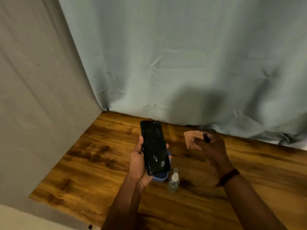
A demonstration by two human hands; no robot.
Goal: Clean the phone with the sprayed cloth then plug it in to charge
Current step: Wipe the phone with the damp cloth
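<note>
My left hand (138,165) holds a black phone (154,147) above the wooden table, screen up. White smears and specks mark the glass, mostly near its lower end. To the right, my right hand (211,147) pinches a small peach-coloured cloth (191,140) just above the table near the back edge. A small dark thing (206,138) shows between its fingers; I cannot tell what it is. A small clear spray bottle (174,180) with a white top stands on the table between my forearms.
A blue object (159,178) sits on the table (83,171) under the phone's lower end, mostly hidden. A pale blue curtain (182,63) hangs along the table's back edge. A grey panel (36,113) closes the left side.
</note>
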